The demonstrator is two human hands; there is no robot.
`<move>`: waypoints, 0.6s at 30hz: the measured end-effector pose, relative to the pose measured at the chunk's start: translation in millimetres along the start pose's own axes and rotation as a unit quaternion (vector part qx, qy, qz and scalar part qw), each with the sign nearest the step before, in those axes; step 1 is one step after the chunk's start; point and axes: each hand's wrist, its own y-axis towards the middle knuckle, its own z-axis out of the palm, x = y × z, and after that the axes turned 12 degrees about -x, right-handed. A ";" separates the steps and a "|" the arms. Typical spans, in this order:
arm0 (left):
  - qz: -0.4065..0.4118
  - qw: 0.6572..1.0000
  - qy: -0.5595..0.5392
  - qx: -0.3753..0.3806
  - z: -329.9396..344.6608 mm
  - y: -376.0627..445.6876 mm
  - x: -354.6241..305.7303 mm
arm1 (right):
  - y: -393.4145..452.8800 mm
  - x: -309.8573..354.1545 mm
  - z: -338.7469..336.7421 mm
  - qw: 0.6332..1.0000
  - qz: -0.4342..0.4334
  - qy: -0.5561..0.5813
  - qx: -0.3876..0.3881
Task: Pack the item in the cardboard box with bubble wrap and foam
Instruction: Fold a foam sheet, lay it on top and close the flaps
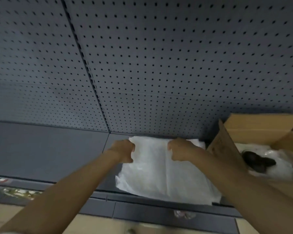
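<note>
Foam sheet (161, 168) — white, thin and slightly creased — lies on the dark grey work surface (46, 149) in the middle of the scene, its far edge up against the foot of the perforated pegboard wall (159, 65). Both hands grip that far edge: the left hand (123, 150) has its fingers curled closed on the sheet's far-left corner, and the right hand (179, 152) is closed on the far edge toward the right, with bare forearms reaching in from the near side. Just to the right of the sheet stands the open cardboard box (227, 149), its left flap raised beside the right forearm. Inside the box a dark item (257, 162) — too blurred to identify — rests on clear bubble wrap (277, 168). Along the near edge, a tan surface shows below the dark bench front.
</note>
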 end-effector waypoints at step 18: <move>-0.027 0.981 -0.156 0.111 85.7 52.3 39.0 | 32.3 26.7 111.5 0.995 0.055 0.054 0.070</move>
